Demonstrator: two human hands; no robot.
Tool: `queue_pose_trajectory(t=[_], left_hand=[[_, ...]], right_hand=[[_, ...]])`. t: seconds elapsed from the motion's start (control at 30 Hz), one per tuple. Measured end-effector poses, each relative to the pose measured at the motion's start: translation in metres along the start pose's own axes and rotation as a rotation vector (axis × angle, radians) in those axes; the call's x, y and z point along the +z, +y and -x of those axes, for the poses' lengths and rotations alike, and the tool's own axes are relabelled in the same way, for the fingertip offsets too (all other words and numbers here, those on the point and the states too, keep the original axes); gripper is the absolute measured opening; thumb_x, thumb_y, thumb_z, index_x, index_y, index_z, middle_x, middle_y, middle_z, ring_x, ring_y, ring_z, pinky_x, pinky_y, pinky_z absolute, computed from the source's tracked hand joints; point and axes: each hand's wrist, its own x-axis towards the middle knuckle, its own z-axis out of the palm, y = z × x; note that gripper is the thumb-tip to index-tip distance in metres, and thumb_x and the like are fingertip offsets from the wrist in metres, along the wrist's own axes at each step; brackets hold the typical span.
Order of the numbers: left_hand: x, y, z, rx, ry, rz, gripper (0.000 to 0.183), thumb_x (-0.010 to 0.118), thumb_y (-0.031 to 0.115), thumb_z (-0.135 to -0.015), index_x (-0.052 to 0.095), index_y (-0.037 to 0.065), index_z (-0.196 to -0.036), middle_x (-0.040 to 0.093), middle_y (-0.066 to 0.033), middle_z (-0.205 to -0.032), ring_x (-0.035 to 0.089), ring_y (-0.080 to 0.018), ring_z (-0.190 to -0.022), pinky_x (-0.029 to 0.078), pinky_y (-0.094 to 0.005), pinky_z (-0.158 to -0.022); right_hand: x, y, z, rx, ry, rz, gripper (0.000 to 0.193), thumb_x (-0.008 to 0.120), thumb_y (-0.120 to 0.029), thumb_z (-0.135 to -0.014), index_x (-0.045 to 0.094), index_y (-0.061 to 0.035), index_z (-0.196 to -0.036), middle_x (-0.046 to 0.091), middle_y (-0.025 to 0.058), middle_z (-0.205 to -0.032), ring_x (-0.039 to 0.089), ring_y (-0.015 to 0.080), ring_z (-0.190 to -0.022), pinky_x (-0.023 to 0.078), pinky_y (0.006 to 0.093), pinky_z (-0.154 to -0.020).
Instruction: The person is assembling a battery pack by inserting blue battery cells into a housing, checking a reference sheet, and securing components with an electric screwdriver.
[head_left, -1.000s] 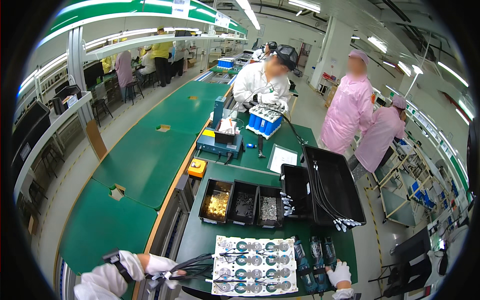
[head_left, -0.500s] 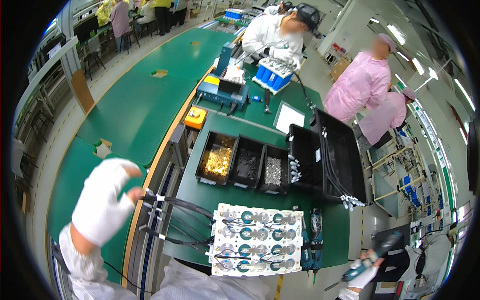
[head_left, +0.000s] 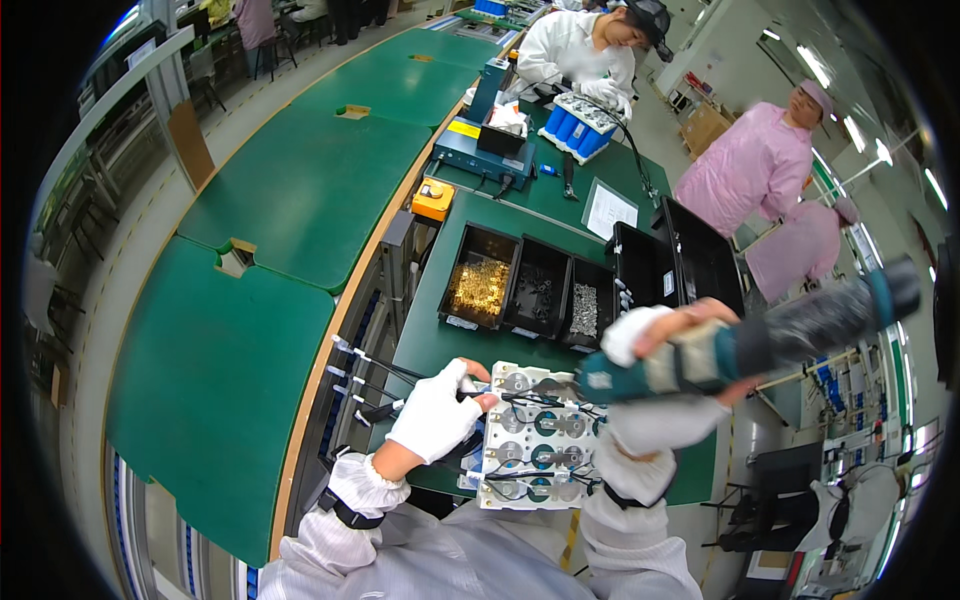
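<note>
A white-topped battery module (head_left: pixel 541 436) with round cell ends, metal tabs and black wiring lies in front of me. My left hand (head_left: pixel 436 414), in a white fingerless glove, is at its upper left edge, thumb and forefinger curled about a black cable (head_left: pixel 468 391); the exact grip is partly hidden. Other black cables with pale end tips (head_left: pixel 345 345) stick out left past that hand. My right hand (head_left: pixel 672 330) grips a teal-and-black power screwdriver (head_left: pixel 735 350), slanted over the module's right side. Its tip end points at the module's upper right, blurred by motion.
Beyond the module stand black bins of brass-coloured parts (head_left: pixel 480 287), dark parts (head_left: pixel 533 297) and silvery screws (head_left: pixel 585 308). Larger black trays (head_left: pixel 697 250) are farther right. An orange-yellow box (head_left: pixel 432 200) sits by the table edge. A co-worker (head_left: pixel 575 50) handles a blue-celled module (head_left: pixel 580 128).
My left hand has gone right, from the loose cable ends to the module's edge. My right hand has brought the screwdriver up and left over the module. The view has shifted.
</note>
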Motion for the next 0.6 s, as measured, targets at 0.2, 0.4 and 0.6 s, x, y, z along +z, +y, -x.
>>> queue_pose_trajectory(t=[0.2,0.4,0.6], left_hand=[[-0.008,0.003,-0.004,0.523,0.093,-0.335,0.061,0.070,0.012,-0.084,0.053,0.020,-0.142,0.062,-0.0059,-0.101,0.061,-0.0255,-0.091,0.047,-0.0385,-0.080],[-0.007,0.003,-0.004,0.657,0.127,-0.267,0.046,0.072,0.002,-0.079,0.062,0.014,-0.122,0.061,-0.0125,-0.119,0.062,-0.0343,-0.097,0.051,-0.0423,-0.082],[-0.010,-0.002,-0.007,0.653,0.098,-0.211,0.043,0.069,0.000,-0.079,0.064,0.013,-0.120,0.062,-0.0119,-0.121,0.063,-0.0368,-0.094,0.052,-0.0445,-0.080]], right_hand=[[0.020,0.049,0.013,0.135,-0.168,-0.036,0.084,0.039,-0.077,-0.090,0.048,0.0016,-0.117,0.064,0.0238,-0.081,0.060,0.0295,-0.068,0.054,0.0420,-0.068],[0.020,0.054,0.023,0.222,-0.137,0.052,0.088,0.035,-0.085,-0.085,0.053,-0.0021,-0.108,0.064,0.0175,-0.085,0.061,0.0229,-0.074,0.052,0.0341,-0.067],[0.028,0.054,0.022,0.185,-0.230,0.101,0.085,0.033,-0.082,-0.089,0.053,-0.0021,-0.109,0.064,0.0169,-0.081,0.061,0.0244,-0.070,0.052,0.0371,-0.066]])
